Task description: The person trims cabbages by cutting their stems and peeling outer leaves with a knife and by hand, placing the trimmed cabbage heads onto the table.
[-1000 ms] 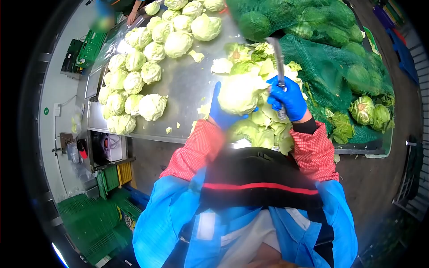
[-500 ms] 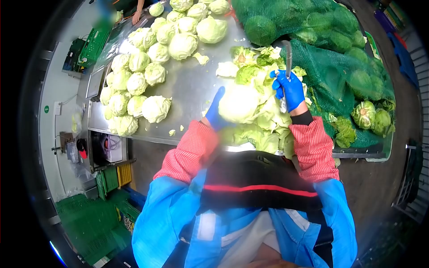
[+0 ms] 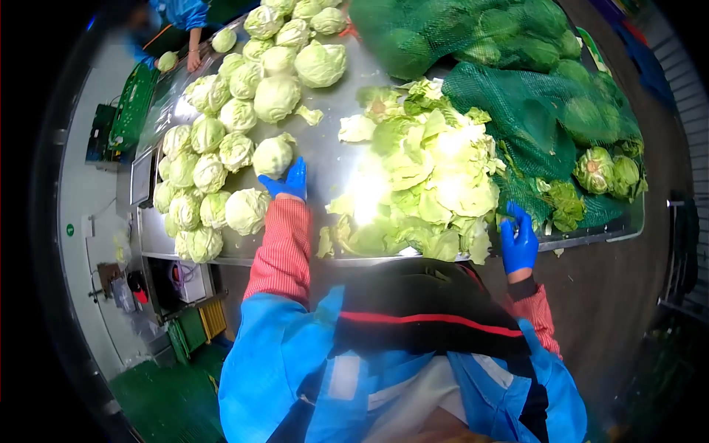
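My left hand (image 3: 288,182), in a blue glove, is open with thumb and fingers apart at the near side of a pale trimmed cabbage (image 3: 273,155). Whether the palm presses on it I cannot tell. Over the table's front edge, right of a heap of loose cabbage leaves (image 3: 432,177), is my right hand (image 3: 520,238), also gloved in blue. Its fingers are curled, and what they hold, if anything, is hidden; no knife blade shows. Several pale cabbages (image 3: 238,116) lie grouped on the left part of the metal table (image 3: 325,140).
Green net sacks of cabbages (image 3: 509,103) cover the right side of the table. Two leafy cabbages (image 3: 609,173) rest by the net's near end. A co-worker's arm (image 3: 194,44) reaches in at the far left, near a green crate (image 3: 133,111).
My left hand has moved left from the leaf heap to the cabbage group, where another cabbage now sits. My right hand has come down and right, and the knife seen in it earlier no longer shows.
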